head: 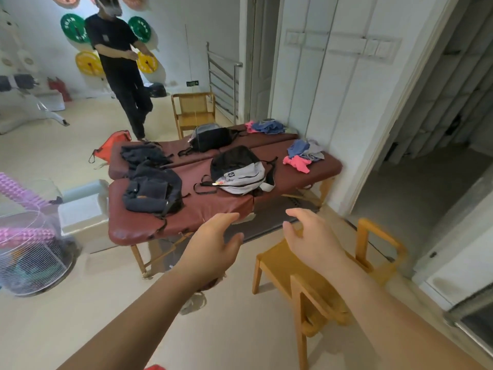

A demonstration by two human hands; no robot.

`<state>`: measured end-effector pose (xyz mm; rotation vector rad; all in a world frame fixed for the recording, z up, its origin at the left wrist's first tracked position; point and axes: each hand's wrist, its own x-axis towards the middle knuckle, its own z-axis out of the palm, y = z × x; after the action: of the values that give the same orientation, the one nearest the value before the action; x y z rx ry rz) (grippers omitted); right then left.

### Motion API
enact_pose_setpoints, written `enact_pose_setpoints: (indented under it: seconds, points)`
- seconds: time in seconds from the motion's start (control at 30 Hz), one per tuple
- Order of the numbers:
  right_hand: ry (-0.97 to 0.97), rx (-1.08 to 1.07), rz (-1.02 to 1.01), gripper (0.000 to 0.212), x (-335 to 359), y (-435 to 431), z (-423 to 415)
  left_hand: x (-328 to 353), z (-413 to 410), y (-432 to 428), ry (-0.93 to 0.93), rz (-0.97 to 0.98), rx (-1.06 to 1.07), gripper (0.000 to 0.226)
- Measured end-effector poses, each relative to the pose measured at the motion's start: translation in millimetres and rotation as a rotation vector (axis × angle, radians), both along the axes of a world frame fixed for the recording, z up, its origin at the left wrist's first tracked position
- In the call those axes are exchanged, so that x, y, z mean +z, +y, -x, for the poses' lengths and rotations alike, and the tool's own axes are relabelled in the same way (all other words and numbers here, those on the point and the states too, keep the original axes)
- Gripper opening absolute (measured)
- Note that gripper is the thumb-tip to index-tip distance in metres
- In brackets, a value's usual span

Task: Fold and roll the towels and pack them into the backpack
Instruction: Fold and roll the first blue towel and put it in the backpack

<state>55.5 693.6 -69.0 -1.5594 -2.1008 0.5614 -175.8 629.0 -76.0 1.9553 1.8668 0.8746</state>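
Note:
A grey and black backpack (240,173) lies in the middle of the maroon padded table (149,225). To its right sits a loose heap of pink, blue and grey towels (304,154). A dark navy backpack (153,190) lies at the table's left end. My left hand (213,244) and my right hand (312,236) are stretched out in front of me, short of the table's near edge, fingers apart and holding nothing.
A second maroon table (266,140) behind carries a black bag (212,138), dark cloth and another towel pile (265,126). A wooden chair (320,284) stands under my right arm. A person in black (120,68) stands at the back left. A wire basket (32,252) is at left.

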Motion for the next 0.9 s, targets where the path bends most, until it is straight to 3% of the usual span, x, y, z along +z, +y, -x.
enact_pose_setpoints:
  seconds: [0.23, 0.37, 0.6, 0.77, 0.9]
  points:
    - [0.006, -0.056, -0.004, 0.040, -6, 187, 18, -2, 25, 210, -0.003, 0.043, -0.073, 0.047]
    - [0.010, -0.064, -0.008, 0.038, -40, 299, 29, -24, 37, 325, 0.038, 0.063, -0.107, 0.030]
    - [-0.031, -0.069, 0.036, 0.040, -65, 498, 58, -41, 60, 521, 0.006, 0.088, -0.126, 0.044]
    - [0.041, -0.141, 0.153, 0.054, -80, 606, 73, -61, 82, 634, 0.007, 0.167, -0.150, 0.046]
    - [0.055, -0.221, 0.179, 0.051, -94, 673, 79, -84, 102, 708, 0.012, 0.206, -0.183, 0.045]
